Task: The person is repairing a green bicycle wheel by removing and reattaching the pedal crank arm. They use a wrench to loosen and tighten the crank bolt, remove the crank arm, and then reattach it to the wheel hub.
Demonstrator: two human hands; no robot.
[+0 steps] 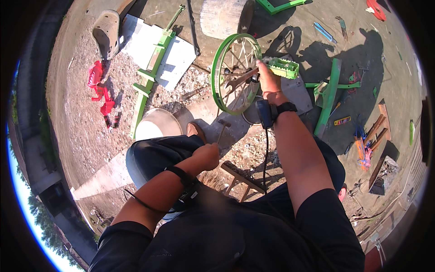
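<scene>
A green-rimmed wheel [227, 71] stands upright on the ground [253, 156], off the right corner of a white sheet [179, 68], as a person's right hand [270, 82] grips a wrench [236, 82] before its spokes, just beside a green pedal [285, 69]. The left hand [207, 156] closes around a hammer [221, 132] (head pointing away). A green bar [152, 68] crosses the sheet, overrunning its upper and lower edges.

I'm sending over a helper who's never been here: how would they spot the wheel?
Find the big pale cylinder ahead of the person. Just nearer, beside the right hand, is the wheel. Its round green rim and spokes set it apart from the long, straight green bar to its left.
</scene>
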